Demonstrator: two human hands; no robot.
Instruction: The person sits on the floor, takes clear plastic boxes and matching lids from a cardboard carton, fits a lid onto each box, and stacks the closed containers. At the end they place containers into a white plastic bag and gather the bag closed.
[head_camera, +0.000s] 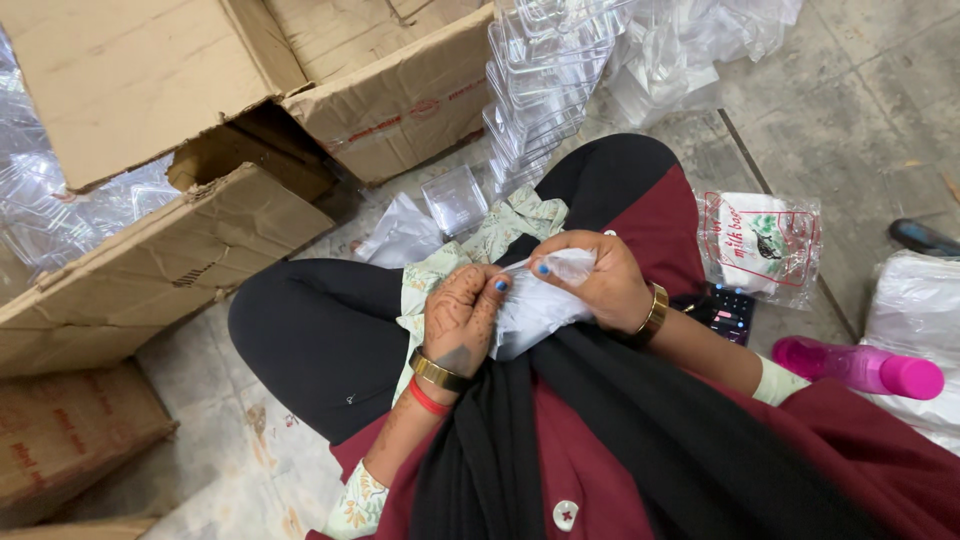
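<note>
I sit cross-legged on the floor and look down at my lap. Both hands pinch a crumpled clear plastic bag (533, 305) over my knees. My left hand (462, 315), with dark patterns on its skin, grips the bag's left side. My right hand (592, 280) holds the bag's upper edge from the right, thumb on top. A gold bangle circles each wrist, and the left wrist also has a red band. A black scarf hangs down my front below the bag.
Open cardboard boxes (170, 130) stand at the upper left. A stack of clear plastic containers (540, 80) rises behind my knees, with one loose container (455, 200) on the floor. At right lie a printed packet (760, 245), a calculator (725, 310) and a pink bottle (860, 367).
</note>
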